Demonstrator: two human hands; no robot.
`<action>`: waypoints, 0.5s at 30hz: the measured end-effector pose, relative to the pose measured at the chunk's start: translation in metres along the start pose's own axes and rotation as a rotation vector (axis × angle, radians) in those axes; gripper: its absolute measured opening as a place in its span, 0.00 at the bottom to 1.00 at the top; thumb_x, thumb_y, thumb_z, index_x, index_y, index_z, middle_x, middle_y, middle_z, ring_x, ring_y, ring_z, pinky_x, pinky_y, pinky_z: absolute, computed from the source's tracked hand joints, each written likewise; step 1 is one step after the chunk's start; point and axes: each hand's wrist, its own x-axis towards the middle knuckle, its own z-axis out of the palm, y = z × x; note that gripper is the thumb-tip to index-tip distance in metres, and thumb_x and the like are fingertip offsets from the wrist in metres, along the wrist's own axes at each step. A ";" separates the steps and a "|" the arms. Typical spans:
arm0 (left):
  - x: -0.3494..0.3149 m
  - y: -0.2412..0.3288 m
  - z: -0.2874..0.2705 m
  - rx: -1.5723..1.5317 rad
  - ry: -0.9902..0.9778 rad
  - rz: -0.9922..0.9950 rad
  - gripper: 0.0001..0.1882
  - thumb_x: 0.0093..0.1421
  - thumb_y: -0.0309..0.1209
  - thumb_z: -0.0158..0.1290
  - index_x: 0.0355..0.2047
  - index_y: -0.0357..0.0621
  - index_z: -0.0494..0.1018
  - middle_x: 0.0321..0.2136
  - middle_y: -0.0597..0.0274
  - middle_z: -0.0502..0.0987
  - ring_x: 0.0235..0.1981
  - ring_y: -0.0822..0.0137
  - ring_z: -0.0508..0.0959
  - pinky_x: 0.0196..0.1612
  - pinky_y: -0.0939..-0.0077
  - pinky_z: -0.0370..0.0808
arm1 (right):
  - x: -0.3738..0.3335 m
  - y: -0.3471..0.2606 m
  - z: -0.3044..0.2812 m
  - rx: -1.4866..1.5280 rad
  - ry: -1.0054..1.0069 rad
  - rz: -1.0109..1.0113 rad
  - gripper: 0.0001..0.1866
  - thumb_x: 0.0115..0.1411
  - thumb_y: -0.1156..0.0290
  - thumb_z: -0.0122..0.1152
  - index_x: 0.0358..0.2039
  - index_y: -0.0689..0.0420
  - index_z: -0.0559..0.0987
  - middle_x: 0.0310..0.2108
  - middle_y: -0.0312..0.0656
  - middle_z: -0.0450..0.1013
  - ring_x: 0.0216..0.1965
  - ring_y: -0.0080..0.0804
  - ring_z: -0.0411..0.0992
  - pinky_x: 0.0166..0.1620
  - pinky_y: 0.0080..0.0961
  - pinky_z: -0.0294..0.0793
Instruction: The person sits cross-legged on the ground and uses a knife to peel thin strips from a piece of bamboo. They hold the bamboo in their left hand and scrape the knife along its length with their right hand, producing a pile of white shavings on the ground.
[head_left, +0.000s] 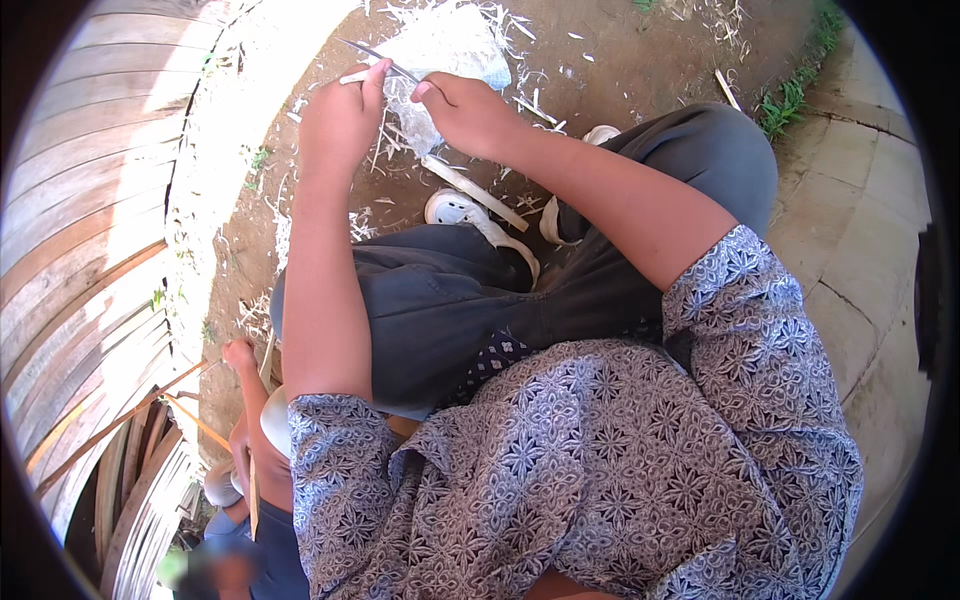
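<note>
In front of my knees, my left hand [343, 115] is closed around a thin pale wooden stick [354, 77], whose short end sticks out by the thumb. My right hand [466, 112] grips a knife; its narrow dark blade [378, 57] slants up to the left, across the left thumb tip. The knife's handle is hidden inside my right fist. Both hands are close together, thumbs nearly meeting at the blade. Beneath them a whitish plastic sheet [455, 50] lies on the ground, strewn round with pale shavings. A thicker pale stick [476, 193] rests on the soil by my shoes.
Brown earth [600, 75] spreads ahead with scattered shavings. Curved wooden slats [90, 200] line the left side. Another person's arm [255, 395] reaches in at lower left, beside thin strips. A concrete ledge [850, 230] runs along the right, with grass [785, 108] at its edge.
</note>
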 end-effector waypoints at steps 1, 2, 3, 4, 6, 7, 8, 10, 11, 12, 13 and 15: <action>0.003 -0.003 -0.002 0.018 -0.019 0.008 0.25 0.72 0.53 0.45 0.38 0.48 0.84 0.25 0.43 0.80 0.29 0.42 0.81 0.33 0.54 0.77 | -0.001 -0.006 -0.003 0.028 -0.013 -0.017 0.22 0.74 0.56 0.43 0.49 0.58 0.81 0.34 0.49 0.79 0.36 0.45 0.78 0.45 0.38 0.74; 0.005 -0.005 -0.002 0.035 -0.040 0.017 0.25 0.72 0.53 0.45 0.38 0.48 0.84 0.25 0.43 0.80 0.28 0.42 0.81 0.33 0.54 0.76 | -0.001 -0.006 -0.004 0.056 -0.026 -0.033 0.22 0.74 0.56 0.43 0.49 0.58 0.81 0.34 0.49 0.79 0.36 0.46 0.78 0.46 0.38 0.74; 0.007 0.000 -0.001 0.068 -0.010 0.031 0.27 0.73 0.52 0.45 0.36 0.45 0.84 0.24 0.42 0.80 0.27 0.42 0.80 0.33 0.54 0.76 | 0.007 0.016 -0.001 -0.014 0.005 0.012 0.22 0.74 0.55 0.43 0.49 0.57 0.81 0.35 0.49 0.80 0.38 0.45 0.78 0.47 0.38 0.74; 0.011 0.000 0.002 0.059 -0.022 -0.001 0.28 0.73 0.53 0.44 0.35 0.44 0.84 0.24 0.42 0.79 0.26 0.42 0.80 0.32 0.55 0.76 | 0.015 0.029 -0.001 -0.033 0.005 0.058 0.22 0.74 0.55 0.42 0.48 0.56 0.81 0.35 0.50 0.79 0.38 0.45 0.78 0.47 0.38 0.74; 0.015 -0.006 0.006 0.048 -0.045 -0.075 0.30 0.73 0.53 0.44 0.31 0.40 0.83 0.22 0.42 0.79 0.26 0.42 0.80 0.32 0.55 0.76 | 0.025 0.049 0.005 -0.065 -0.007 0.145 0.22 0.75 0.56 0.42 0.48 0.56 0.81 0.35 0.51 0.79 0.39 0.45 0.78 0.47 0.38 0.74; 0.010 -0.011 0.003 0.000 0.038 -0.021 0.33 0.74 0.52 0.43 0.29 0.35 0.82 0.20 0.41 0.77 0.23 0.43 0.80 0.30 0.55 0.75 | 0.021 0.019 0.002 0.007 -0.056 0.085 0.23 0.75 0.55 0.40 0.48 0.56 0.81 0.35 0.51 0.79 0.38 0.45 0.78 0.48 0.39 0.74; 0.016 -0.010 0.005 0.032 0.005 -0.004 0.33 0.74 0.52 0.43 0.29 0.35 0.82 0.19 0.41 0.76 0.22 0.43 0.79 0.29 0.55 0.74 | 0.018 0.008 -0.002 0.050 -0.039 0.031 0.23 0.75 0.55 0.40 0.48 0.56 0.81 0.36 0.51 0.79 0.38 0.45 0.78 0.48 0.39 0.74; 0.026 -0.010 0.004 0.099 -0.047 0.023 0.33 0.75 0.51 0.43 0.28 0.34 0.82 0.17 0.41 0.75 0.19 0.44 0.77 0.27 0.55 0.73 | 0.018 -0.004 -0.005 0.131 -0.010 -0.092 0.23 0.75 0.54 0.40 0.47 0.56 0.81 0.36 0.51 0.79 0.39 0.45 0.78 0.48 0.40 0.74; 0.024 -0.009 0.010 0.020 0.044 0.125 0.34 0.75 0.50 0.43 0.24 0.33 0.81 0.15 0.41 0.73 0.16 0.44 0.74 0.25 0.56 0.71 | 0.018 0.006 -0.004 0.075 -0.057 0.066 0.23 0.75 0.54 0.40 0.46 0.57 0.80 0.36 0.51 0.79 0.39 0.47 0.78 0.49 0.41 0.74; 0.025 -0.007 0.012 0.002 0.053 0.112 0.34 0.75 0.50 0.44 0.23 0.33 0.80 0.15 0.41 0.73 0.16 0.44 0.74 0.25 0.56 0.71 | 0.023 0.017 -0.003 0.026 -0.045 0.126 0.23 0.75 0.54 0.40 0.45 0.57 0.80 0.35 0.51 0.79 0.38 0.47 0.78 0.48 0.41 0.74; 0.026 -0.008 0.012 -0.007 0.067 0.100 0.34 0.75 0.49 0.44 0.22 0.33 0.80 0.15 0.42 0.73 0.16 0.44 0.74 0.25 0.56 0.71 | 0.028 0.025 0.002 -0.018 -0.033 0.178 0.23 0.75 0.54 0.40 0.45 0.57 0.80 0.35 0.51 0.79 0.38 0.47 0.78 0.47 0.40 0.74; 0.027 -0.013 0.012 -0.018 0.065 0.097 0.34 0.75 0.49 0.44 0.21 0.33 0.80 0.15 0.42 0.74 0.17 0.44 0.75 0.25 0.56 0.71 | 0.031 0.023 0.011 0.053 0.039 0.025 0.24 0.75 0.54 0.39 0.45 0.58 0.79 0.33 0.51 0.78 0.37 0.48 0.78 0.47 0.41 0.74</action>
